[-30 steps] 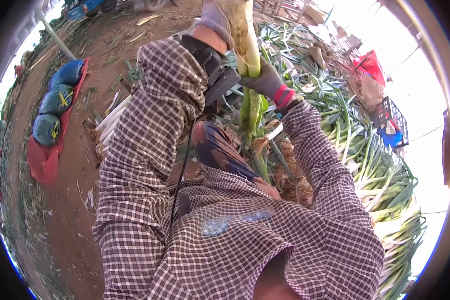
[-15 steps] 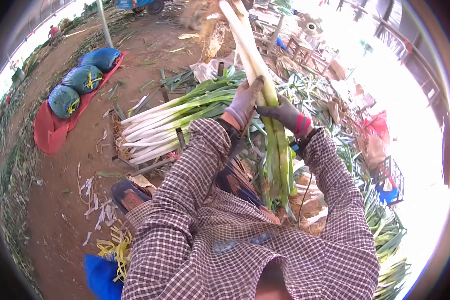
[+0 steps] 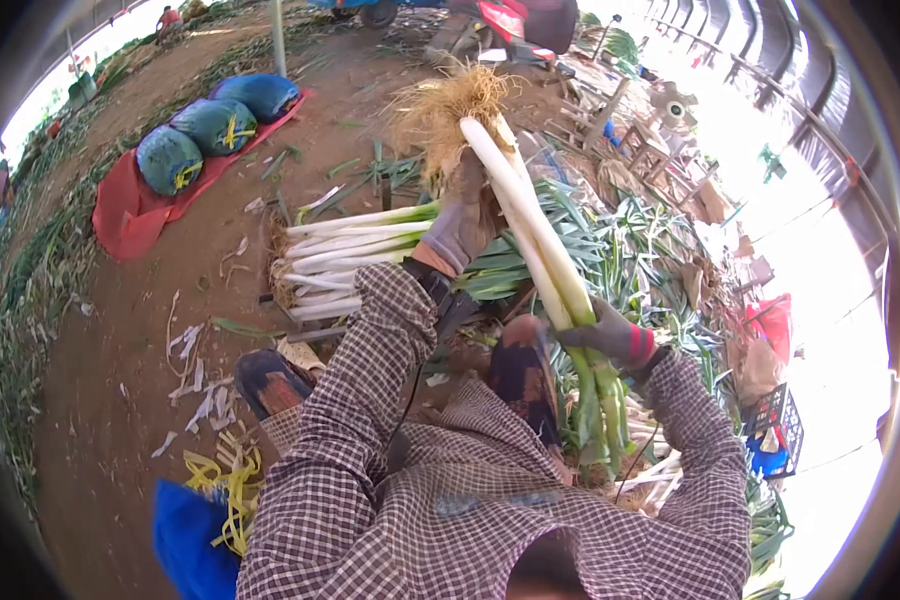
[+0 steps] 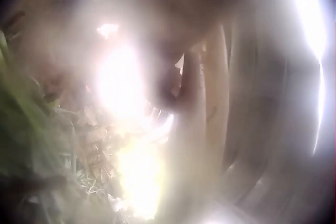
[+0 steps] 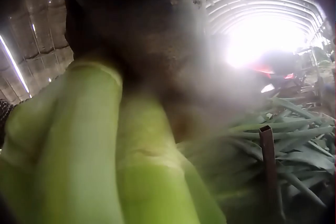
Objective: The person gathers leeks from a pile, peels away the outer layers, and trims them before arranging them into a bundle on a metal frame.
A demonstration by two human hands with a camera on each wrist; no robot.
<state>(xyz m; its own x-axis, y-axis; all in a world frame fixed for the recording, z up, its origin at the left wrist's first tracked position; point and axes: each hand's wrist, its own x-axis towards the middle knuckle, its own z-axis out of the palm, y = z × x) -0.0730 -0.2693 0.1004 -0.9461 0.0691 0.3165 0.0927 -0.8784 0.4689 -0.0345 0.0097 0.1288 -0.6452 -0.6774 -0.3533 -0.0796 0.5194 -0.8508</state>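
Two or so long leeks (image 3: 530, 225) slant across the head view, roots (image 3: 470, 100) at the upper left and green ends at the lower right. Just below the roots, my gloved left hand (image 3: 458, 222) holds the white part from the left side; its fingers are partly hidden by the stalks. The gloved right hand (image 3: 615, 337) grips them where white turns green. Close up in the right wrist view, green stalks (image 5: 86, 140) run out from under the dark glove (image 5: 142, 40). The left wrist view is blurred, with a pale stalk (image 4: 215, 92) beside the dark left hand (image 4: 173, 29).
More leeks (image 3: 340, 250) lie in a row on a low metal rack at left. Loose greens (image 3: 650, 250) are heaped at right, near a black crate (image 3: 775, 425). Filled green bags (image 3: 215, 125) rest on red cloth, and yellow strips (image 3: 235, 495) lie at lower left.
The leeks, upright at first, now lean with their roots to the upper left. My left hand has moved up beside the roots, while the right has shifted right and down, still gripping.
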